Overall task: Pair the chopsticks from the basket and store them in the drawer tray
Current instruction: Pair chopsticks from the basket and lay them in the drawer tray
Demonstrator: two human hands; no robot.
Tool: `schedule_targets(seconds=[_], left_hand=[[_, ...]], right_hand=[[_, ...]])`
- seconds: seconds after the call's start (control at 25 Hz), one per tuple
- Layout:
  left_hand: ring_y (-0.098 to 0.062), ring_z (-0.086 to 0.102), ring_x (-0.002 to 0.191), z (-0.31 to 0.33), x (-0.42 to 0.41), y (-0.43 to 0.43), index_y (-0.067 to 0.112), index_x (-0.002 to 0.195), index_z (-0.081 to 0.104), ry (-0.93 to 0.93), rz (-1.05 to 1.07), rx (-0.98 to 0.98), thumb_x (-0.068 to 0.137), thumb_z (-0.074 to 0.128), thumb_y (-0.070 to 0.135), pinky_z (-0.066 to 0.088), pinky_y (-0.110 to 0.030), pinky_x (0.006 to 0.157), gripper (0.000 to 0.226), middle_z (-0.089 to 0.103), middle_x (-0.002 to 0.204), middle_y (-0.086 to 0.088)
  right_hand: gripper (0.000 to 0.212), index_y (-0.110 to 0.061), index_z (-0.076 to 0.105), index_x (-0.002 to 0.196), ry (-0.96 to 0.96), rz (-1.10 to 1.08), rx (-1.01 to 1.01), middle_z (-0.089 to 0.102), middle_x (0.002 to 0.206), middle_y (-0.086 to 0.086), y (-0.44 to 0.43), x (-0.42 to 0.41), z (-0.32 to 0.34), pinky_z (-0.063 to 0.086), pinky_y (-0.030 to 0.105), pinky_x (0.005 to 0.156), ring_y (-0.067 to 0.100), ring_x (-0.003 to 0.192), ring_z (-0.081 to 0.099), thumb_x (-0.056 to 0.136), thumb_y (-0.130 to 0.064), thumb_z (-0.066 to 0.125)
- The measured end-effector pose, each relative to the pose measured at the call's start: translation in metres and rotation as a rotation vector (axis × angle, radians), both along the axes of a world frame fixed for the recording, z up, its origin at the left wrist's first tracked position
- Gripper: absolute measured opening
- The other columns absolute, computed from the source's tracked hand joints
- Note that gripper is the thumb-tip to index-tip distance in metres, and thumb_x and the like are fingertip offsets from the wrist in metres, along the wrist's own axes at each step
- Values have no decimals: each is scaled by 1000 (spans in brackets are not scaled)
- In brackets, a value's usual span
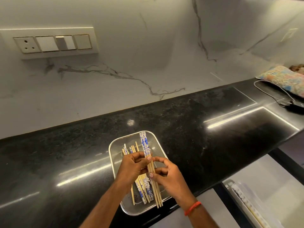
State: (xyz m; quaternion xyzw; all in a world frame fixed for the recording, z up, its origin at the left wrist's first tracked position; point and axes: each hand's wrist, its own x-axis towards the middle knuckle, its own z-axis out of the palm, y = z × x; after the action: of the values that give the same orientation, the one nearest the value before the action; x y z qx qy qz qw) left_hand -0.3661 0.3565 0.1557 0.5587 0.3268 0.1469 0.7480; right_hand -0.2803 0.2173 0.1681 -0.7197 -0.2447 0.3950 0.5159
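Note:
A metal mesh basket [115, 146] sits near the front edge of the black counter with several loose chopsticks [142, 186] lying in it, wooden with blue-and-white patterned ends. Both hands hover over the basket and hold a pair of chopsticks [145, 145] side by side, patterned ends pointing away from me. My left hand [131, 168] pinches the pair near the middle. My right hand [167, 176] grips it just below. The open drawer with a white tray [246, 201] shows at the lower right, below the counter edge.
The black granite counter [65, 153] runs along a white marble wall with a switch panel [49, 42] at upper left. At the far right lie a patterned cloth pouch [283, 79] and a cable [269, 92]. The floor shows below the counter's right end.

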Motion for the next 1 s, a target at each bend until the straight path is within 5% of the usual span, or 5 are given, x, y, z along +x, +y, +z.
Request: schedule_targets(seconds=[0.4,0.6,1.0], left_hand=[[-32,76,86,9,44,-45,1,104,74,-35,-122,6,88,70,7,62,-45,84,17,79,95,-18],[-26,78,80,13,71,-81,4,105,74,-43,-158,12,89,69,4,64,-33,67,17,80,92,-15],[-21,77,71,12,146,-178,7,101,72,-12,-249,-7,91,65,3,63,-29,59,13,80,88,-13]], right_hand=[[50,-28,58,125,-51,-165,55,78,96,3,-50,24,2,58,41,92,15,93,75,84,-6,74],[63,-27,48,140,-80,-227,64,77,102,1,-81,46,-1,59,38,91,13,96,74,86,-7,72],[56,-25,51,137,-126,-340,33,74,110,-2,-175,109,-10,62,32,80,10,92,74,87,-13,73]])
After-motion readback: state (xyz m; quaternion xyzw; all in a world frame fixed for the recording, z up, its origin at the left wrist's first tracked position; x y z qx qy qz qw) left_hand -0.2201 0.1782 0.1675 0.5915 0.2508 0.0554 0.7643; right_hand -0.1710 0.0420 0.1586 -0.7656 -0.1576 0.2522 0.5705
